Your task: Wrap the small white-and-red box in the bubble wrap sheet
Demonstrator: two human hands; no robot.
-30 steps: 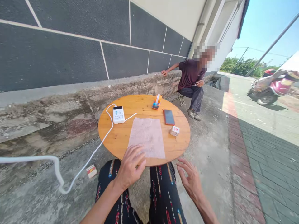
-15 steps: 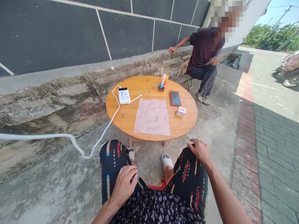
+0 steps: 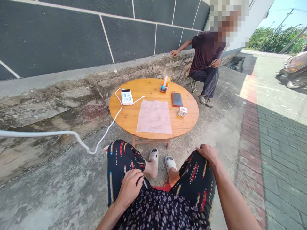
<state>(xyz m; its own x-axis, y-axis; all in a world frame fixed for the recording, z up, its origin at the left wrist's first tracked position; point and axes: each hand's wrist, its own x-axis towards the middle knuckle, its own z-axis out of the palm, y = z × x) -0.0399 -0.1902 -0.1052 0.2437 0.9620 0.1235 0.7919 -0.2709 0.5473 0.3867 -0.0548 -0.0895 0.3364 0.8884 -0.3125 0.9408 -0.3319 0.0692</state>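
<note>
My left hand rests flat on my left thigh, fingers stretched out, holding nothing. On my right knee lies my right hand, its fingers draped over the patterned trousers. In front of my knees stands a round wooden table. A thin pale pink cloth is spread near its front edge. To the right of the cloth are a small white box and a dark flat thing with a red edge, partly blurred. An orange tape dispenser sits at the back. At the left is a white power bank with a cable.
A white cable hangs in the air from the left towards the table. Another person sits on a folding stool beyond the table, one hand on the wall's ledge. A dark tiled wall runs behind; a vehicle stands far right.
My left foot has come forward and inward, beside the right one. The view has shifted slightly. Both hands stay on my legs, and the things on the table lie as before.
</note>
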